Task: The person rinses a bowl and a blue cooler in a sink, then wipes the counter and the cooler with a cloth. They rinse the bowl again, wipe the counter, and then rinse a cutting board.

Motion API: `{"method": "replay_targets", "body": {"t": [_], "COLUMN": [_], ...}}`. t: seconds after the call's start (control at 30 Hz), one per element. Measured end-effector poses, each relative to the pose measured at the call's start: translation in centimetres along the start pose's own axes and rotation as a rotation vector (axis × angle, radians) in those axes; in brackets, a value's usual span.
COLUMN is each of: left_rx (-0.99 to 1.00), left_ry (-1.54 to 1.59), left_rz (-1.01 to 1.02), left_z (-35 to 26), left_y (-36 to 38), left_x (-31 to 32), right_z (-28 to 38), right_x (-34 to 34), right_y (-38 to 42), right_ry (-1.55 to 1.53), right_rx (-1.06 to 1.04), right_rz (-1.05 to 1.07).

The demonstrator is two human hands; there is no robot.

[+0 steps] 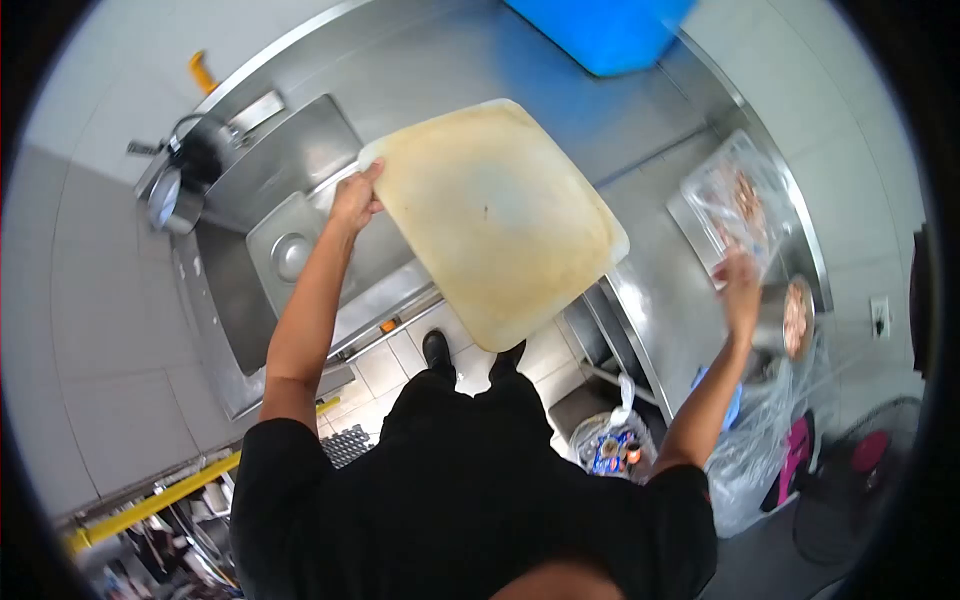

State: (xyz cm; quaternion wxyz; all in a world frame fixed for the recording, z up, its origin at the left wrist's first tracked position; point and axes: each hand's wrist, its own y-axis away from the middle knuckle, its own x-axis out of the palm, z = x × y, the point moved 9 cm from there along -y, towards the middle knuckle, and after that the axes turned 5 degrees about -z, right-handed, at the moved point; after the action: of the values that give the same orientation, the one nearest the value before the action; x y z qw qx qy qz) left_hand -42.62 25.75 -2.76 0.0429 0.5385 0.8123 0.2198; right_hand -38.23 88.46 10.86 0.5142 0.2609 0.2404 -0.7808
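My left hand (357,196) grips a worn, yellowed white cutting board (500,220) by its left corner, thumb on top. The board is held out over the edge of the sink and counter, in front of my legs. Over on the right, my right hand (737,285) is at the near edge of a tray (690,222) with pieces of what looks like raw meat (745,195) under clear plastic. Its fingers are blurred, so I cannot tell whether they grip the plastic. Beside that hand stands a metal pot (780,320) with similar pieces in it.
To the left is a steel sink (235,300) with a drain, and a small metal pot (176,205) by its back corner. A blue board (605,30) lies at the back of the steel counter (420,75). A trash bin (610,440) with a bag stands below the right counter.
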Motion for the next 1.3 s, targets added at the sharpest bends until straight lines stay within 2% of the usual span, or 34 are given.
{"method": "replay_targets", "body": {"t": [0.03,0.07,0.1,0.17,0.2,0.27,0.3,0.37,0.43,0.5,0.53,0.6,0.63,0.7,0.77,0.87,0.93,0.97,1.03,1.07,1.1,1.13,1.17,1.2,1.23,1.3], "left_rx": [-0.009,0.001,0.016,-0.019,-0.004,0.026,0.040,0.034,0.025,-0.007,-0.003,-0.028,-0.042,-0.047,-0.036,0.061,0.038,0.035,0.071,0.165,0.164,0.088,0.011,-0.033,-0.071,-0.136], "left_ry": [0.022,0.130,0.151,0.191,0.171,0.204,0.220,0.186,0.151,0.184,0.168,0.171,0.162,0.139,0.271,0.388,0.536,0.537,0.953,0.956,0.953,0.764,0.574,0.304,0.034,-0.044], "left_rz": [-0.011,-0.048,-0.069,-0.164,-0.139,-0.178,-0.203,-0.197,-0.192,-0.211,-0.098,-0.036,0.028,0.030,-0.213,-0.307,-0.138,-0.126,0.045,0.140,0.146,0.139,0.133,0.041,-0.053,-0.142], "left_z": [0.1,0.3,0.5,1.5,1.1,0.1,-0.2,0.6,0.7,0.8,1.5,0.8,0.3,-2.1,-4.4,-7.9,-10.5,-11.3,-13.5,-15.2,-15.8,-15.1,-13.8,-12.5,-11.1,-8.4], "left_y": [-0.3,-0.9,-1.7,-3.2,-3.5,-4.6,-5.5,-9.6,-11.9,-13.7,-16.4,-17.9,-18.2,-18.9,-20.7,-22.9,-23.8,-24.2,-24.1,-23.6,-23.2,-22.5,-21.6,-20.2,-18.5,-16.7], "left_x": [-1.4,-2.9,-4.7,-8.6,-9.9,-11.9,-13.1,-15.6,-17.5,-18.2,-18.4,-18.8,-18.7,-20.8,-26.3,-29.8,-28.2,-28.1,-27.6,-28.1,-28.9,-29.4,-29.8,-30.9,-32.5,-37.2], "right_z": [1.6,2.4,3.5,7.4,8.9,13.3,14.0,15.8,16.6,18.0,18.1,18.8,18.6,19.9,20.3,20.8,21.0,21.2,21.3,21.3,21.7,21.8,22.0,22.0,22.1,20.5], "right_x": [4.4,8.7,12.9,19.7,22.2,25.9,28.1,31.4,35.3,38.2,39.6,41.0,41.9,41.6,42.5,43.1,43.2,43.3,43.4,43.5,43.5,42.9,42.8,43.1,42.5,42.7], "right_y": [2.5,4.7,6.7,9.6,9.9,9.2,8.9,8.0,7.2,7.3,7.1,7.7,7.9,8.3,7.9,7.4,6.9,6.9,6.7,6.7,6.8,6.6,6.1,5.2,3.7,-0.3], "right_ry": [-0.100,-0.069,0.003,-0.034,-0.030,0.138,0.140,0.184,0.221,0.451,0.462,0.510,0.528,0.492,0.525,0.544,0.549,0.549,0.553,0.552,0.550,0.556,0.607,0.648,0.645,0.669], "right_rx": [-0.018,0.037,0.057,-0.037,-0.060,-0.320,-0.338,-0.470,-0.487,-0.516,-0.526,-0.683,-0.687,-0.676,-0.680,-0.674,-0.666,-0.692,-0.721,-0.755,-0.786,-0.782,-0.746,-0.706,-0.702,-0.551], "right_rz": [0.127,0.282,0.358,0.421,0.431,0.286,0.292,0.151,0.207,0.253,0.257,0.062,0.079,-0.103,-0.119,-0.157,-0.171,-0.183,-0.197,-0.200,-0.203,-0.201,-0.069,0.053,0.044,0.200]}}
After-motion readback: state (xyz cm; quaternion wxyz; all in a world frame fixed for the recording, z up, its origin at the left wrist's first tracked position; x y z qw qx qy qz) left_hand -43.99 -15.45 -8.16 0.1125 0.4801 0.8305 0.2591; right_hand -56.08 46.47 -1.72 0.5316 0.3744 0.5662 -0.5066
